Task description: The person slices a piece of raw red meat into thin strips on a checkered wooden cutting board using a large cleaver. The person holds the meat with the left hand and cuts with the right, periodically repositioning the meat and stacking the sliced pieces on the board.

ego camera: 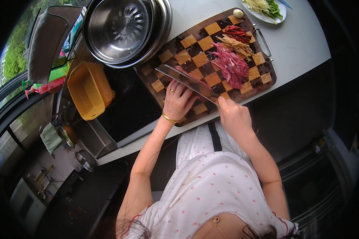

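My right hand (235,116) grips the handle of a kitchen knife (188,83), whose broad blade points to the upper left. Against the near side of the blade, my left hand (179,97) rests with bent fingers on a checkered wooden cutting board (205,78); what lies under those fingers is mostly hidden. A thin strip of red meat (193,78) lies along the blade's far side. Farther right on the board are a pile of shredded raw meat (231,65), pale yellow shreds (235,46), red pepper strips (237,33) and a peeled garlic clove (238,13).
Nested steel bowls (119,30) stand left of the board's far end. An orange plastic basket (86,92) sits farther left, beside a dark glossy surface (128,104). A white plate (282,16) with green and pale shreds is at the back right. The counter's near edge runs in front of me.
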A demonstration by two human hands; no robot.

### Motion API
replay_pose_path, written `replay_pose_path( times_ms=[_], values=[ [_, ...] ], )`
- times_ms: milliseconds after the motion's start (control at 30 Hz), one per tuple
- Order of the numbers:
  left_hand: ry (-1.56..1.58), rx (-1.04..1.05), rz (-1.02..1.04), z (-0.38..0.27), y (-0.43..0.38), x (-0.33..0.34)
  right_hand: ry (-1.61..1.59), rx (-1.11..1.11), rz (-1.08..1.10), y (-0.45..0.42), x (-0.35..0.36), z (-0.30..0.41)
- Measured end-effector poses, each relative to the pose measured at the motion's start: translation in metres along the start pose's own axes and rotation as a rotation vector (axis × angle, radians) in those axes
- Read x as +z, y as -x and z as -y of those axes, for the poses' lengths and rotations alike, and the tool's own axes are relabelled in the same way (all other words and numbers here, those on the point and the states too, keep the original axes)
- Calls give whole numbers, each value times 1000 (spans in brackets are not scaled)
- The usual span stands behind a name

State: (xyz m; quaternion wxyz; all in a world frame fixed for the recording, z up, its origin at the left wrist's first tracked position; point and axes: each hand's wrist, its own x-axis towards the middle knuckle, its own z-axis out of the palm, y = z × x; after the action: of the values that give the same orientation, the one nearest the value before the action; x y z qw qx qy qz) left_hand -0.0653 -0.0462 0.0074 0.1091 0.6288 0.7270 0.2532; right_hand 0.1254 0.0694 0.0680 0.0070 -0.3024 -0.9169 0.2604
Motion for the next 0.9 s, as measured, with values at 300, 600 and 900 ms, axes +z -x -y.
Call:
replay_pose_path(
  times_ms=[300, 600, 900],
  values=[
    [5, -66, 4, 6, 8, 7, -37, -14, 50, -10, 12, 0],
    [-26, -83, -5, -3, 5, 8, -68, 44, 134, 3, 4, -8],
    [101, -97, -4, 1, 6, 6, -13, -19, 166, -34, 19, 9]
  ],
)
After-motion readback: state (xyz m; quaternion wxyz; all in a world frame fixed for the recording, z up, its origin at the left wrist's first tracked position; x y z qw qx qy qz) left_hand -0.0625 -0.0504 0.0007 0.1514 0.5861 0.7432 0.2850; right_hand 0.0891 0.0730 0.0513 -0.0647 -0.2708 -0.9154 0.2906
